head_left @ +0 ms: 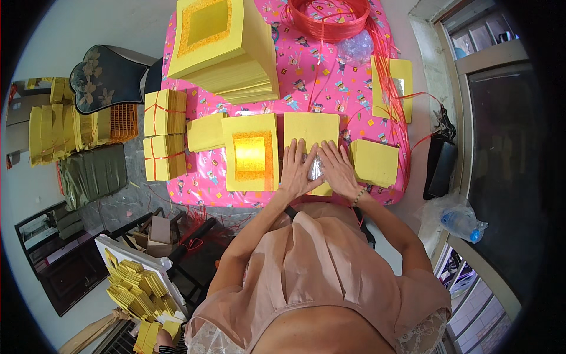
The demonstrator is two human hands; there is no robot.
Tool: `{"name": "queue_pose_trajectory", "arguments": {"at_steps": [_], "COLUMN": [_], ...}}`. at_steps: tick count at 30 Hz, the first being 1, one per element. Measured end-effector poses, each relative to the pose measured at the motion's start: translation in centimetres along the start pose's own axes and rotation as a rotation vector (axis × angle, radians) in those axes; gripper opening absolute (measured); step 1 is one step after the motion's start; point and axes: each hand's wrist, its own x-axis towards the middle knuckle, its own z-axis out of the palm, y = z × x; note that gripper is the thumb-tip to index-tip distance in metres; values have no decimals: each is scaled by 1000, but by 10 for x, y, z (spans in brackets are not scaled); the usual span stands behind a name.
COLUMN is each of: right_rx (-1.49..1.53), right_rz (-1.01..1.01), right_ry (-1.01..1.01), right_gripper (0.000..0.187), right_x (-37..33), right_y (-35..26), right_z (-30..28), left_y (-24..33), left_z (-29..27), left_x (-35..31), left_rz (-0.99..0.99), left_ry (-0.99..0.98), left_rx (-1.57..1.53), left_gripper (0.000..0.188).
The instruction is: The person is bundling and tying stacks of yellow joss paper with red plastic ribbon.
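My left hand (299, 171) and my right hand (336, 169) both lie flat on a yellow paper sheet (311, 126), fingers pointing away from me. Between them shows part of a silver foil patch (316, 169); the rest is under the hands. Just left of this sheet is a yellow paper stack (232, 177) whose top bears an orange-bordered gold foil square. Right of my right hand sits a smaller yellow paper stack (374, 162). Neither hand holds anything that I can see.
A pink patterned tablecloth (300, 88) covers the table. At the back stand a tall yellow paper stack (253, 76) and a red ribbon coil (328, 23); ribbon strands trail down the right. Tied yellow bundles (165, 156) line the left edge. A chair (109, 79) stands beyond.
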Motion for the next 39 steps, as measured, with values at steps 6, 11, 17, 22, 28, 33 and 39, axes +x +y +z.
{"name": "queue_pose_trajectory", "arguments": {"at_steps": [6, 11, 17, 22, 28, 33, 39], "right_rx": [74, 61, -29, -61, -46, -19, -183], "right_rz": [-37, -46, -21, -24, -27, -18, -66], "right_ry": [-69, -56, -101, -92, -85, -80, 62], "right_gripper": [70, 77, 79, 81, 79, 73, 53], "right_x": [1, 1, 0, -3, -3, -3, 15], "right_y": [6, 5, 2, 4, 2, -1, -6], "right_z": [-8, -6, -5, -1, -1, -6, -13], "left_y": [-4, -12, -13, -6, -9, -16, -25], "left_z": [2, -1, -8, -15, -10, -11, -14], "left_x": [-2, -4, -5, -7, -17, -16, -14], "left_rz": [13, 32, 54, 57, -30, -37, -57], "left_ry": [-19, -56, -97, -108, -118, -218, -284], "left_rx": [23, -23, 12, 103, 125, 129, 29], "left_gripper": [101, 110, 112, 112, 114, 116, 114]}}
